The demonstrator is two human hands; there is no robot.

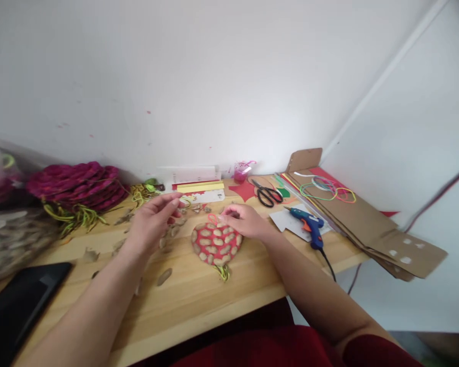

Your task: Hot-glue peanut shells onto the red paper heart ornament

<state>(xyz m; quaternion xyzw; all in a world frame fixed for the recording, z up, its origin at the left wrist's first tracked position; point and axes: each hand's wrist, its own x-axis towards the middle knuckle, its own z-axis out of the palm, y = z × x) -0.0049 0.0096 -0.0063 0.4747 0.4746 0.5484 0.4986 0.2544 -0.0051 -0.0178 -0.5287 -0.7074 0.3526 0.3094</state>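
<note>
A round red piece (214, 248) covered with rows of unshelled peanuts lies on the wooden table. A pink cord loop (212, 218) sticks up at its far edge, and a green yarn tassel (223, 272) hangs from the near one. My right hand (245, 221) is closed at the far edge, its fingertips pinching the base of that loop. To the left, my left hand (156, 219) hovers over loose peanuts (172, 232) with thumb and fingers pinched together. Whatever is between those fingertips is too small to make out.
Right of the hands lie a blue glue gun (309, 224) with its cord, black scissors (268, 194) and stacked cardboard (367, 221) with coloured cords (327, 188). At left are magenta braided coils (78, 186), a bag of peanuts (19, 239) and a black tablet (23, 300).
</note>
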